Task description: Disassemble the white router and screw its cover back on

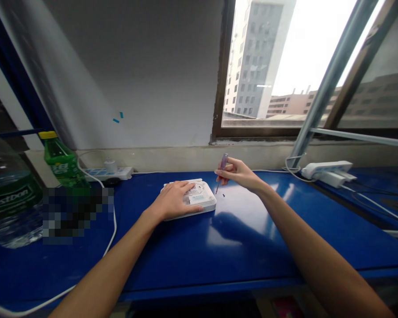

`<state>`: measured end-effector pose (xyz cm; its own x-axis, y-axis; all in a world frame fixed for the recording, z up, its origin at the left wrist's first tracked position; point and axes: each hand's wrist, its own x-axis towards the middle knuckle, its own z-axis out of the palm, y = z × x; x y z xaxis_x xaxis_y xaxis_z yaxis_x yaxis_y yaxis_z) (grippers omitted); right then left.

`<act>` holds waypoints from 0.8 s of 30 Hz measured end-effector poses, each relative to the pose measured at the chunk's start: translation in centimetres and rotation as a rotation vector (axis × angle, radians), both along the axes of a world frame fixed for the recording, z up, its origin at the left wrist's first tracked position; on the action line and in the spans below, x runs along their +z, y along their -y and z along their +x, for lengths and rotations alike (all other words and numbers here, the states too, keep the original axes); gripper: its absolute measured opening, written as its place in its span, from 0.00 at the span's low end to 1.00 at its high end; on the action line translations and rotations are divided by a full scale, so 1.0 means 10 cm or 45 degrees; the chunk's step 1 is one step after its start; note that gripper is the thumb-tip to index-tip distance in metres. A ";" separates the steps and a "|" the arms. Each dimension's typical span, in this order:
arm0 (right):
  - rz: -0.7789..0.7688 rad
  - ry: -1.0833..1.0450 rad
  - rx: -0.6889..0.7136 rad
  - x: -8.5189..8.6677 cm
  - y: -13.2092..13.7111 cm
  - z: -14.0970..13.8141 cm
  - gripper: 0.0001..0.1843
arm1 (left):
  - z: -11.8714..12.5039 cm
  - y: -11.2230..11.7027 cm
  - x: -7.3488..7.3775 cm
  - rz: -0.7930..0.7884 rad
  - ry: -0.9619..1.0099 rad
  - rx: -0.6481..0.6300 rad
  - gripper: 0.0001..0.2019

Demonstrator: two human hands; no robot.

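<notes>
My left hand (pixel 174 199) lies flat on top of a square white plastic device (pixel 204 204), probably a router, and holds it against the table. A label and vent slots show beside my fingers. My right hand (pixel 235 172) is raised just to the right of the device, pinching a small screwdriver (pixel 222 168) with a translucent purple handle. Its thin shaft points down toward a tiny black speck (pixel 223 195), possibly a screw, on the tabletop.
The glossy blue table (pixel 252 251) holds a large water bottle (pixel 9 194), a green bottle (pixel 61 161), and white power strips (pixel 108 173) (pixel 325 170) with cables. A pixelated patch (pixel 78 215) hides something on the left. A metal pole (pixel 331 79) rises at right.
</notes>
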<state>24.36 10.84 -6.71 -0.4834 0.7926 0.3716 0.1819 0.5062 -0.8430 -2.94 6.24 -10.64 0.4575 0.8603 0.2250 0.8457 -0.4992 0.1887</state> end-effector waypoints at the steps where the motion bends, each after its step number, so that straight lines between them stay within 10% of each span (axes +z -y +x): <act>1: -0.027 -0.028 0.047 0.01 0.03 -0.03 0.21 | 0.02 0.00 0.00 0.009 -0.005 0.012 0.49; 19: 0.325 0.243 -0.090 -0.08 0.13 -0.26 0.14 | 0.05 0.00 0.00 -0.004 -0.019 0.029 0.50; 24: 0.603 0.398 -0.155 -0.05 0.17 -0.29 0.34 | 0.04 0.00 0.00 0.022 -0.038 0.015 0.49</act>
